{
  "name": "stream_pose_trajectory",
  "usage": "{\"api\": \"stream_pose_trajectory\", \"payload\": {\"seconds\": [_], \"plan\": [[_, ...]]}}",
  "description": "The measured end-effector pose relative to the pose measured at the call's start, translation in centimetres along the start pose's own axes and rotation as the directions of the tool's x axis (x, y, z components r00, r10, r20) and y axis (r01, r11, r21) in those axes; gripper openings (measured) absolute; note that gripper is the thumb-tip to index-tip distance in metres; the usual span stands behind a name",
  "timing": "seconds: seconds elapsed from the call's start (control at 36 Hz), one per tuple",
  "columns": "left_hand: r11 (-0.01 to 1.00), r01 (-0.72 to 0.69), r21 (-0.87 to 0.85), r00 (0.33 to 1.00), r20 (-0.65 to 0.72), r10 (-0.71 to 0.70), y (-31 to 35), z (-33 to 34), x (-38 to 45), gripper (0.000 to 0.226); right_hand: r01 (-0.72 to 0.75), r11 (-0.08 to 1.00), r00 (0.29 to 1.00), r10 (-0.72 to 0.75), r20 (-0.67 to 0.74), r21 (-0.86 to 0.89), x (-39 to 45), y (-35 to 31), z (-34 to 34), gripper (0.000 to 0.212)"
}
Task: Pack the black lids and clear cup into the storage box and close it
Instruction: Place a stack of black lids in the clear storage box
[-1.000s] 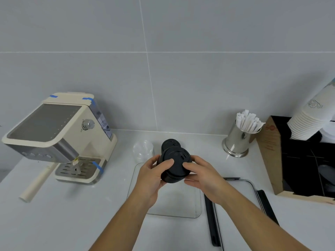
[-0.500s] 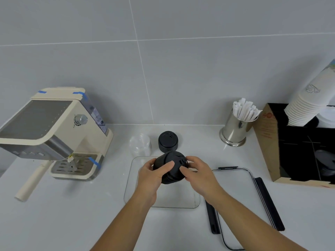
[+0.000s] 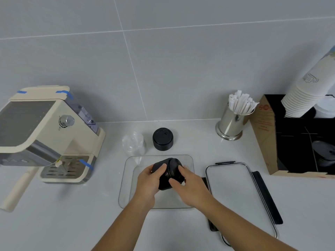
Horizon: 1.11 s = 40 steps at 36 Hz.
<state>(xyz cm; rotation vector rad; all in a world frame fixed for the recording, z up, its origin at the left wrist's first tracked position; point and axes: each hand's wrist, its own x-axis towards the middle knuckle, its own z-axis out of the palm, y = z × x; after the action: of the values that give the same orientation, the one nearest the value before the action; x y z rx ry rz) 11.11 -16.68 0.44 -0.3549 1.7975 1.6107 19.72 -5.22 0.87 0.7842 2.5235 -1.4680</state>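
Lowered: both hands (image 3: 147,180) grip lid stack (image 3: 168,173) (tilted) inside storage box (image 3: 126,178).

The white counter (image 3: 181,232) carries a coffee machine (image 3: 49,134), clear cup (image 3: 134,144), lid stack (image 3: 162,139), storage box (image 3: 126,187), box lid (image 3: 241,192), straw holder (image 3: 231,125) and cardboard organiser (image 3: 266,138).

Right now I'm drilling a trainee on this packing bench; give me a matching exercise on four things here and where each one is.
Things:
1. stack of black round plastic lids
2. clear plastic cup
3. clear box lid with black latches
4. second stack of black lids

Places:
A. on the counter, right of the clear rectangular storage box
B. held in both hands over the box
C. behind the box, beside the cream espresso machine
D. behind the box, right of the cup

Pairs: 1-B, 2-C, 3-A, 4-D
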Motion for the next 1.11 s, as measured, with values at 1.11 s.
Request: {"api": "stream_pose_trajectory", "payload": {"seconds": [1.11], "plan": [[0.982, 0.089, 0.168, 0.976, 0.183, -0.12, -1.2, 1.2, 3.0, 0.017, -0.16, 0.977, 0.984, 0.17, -0.057, 0.141, 1.7, 0.4, -1.6, 0.022]]}}
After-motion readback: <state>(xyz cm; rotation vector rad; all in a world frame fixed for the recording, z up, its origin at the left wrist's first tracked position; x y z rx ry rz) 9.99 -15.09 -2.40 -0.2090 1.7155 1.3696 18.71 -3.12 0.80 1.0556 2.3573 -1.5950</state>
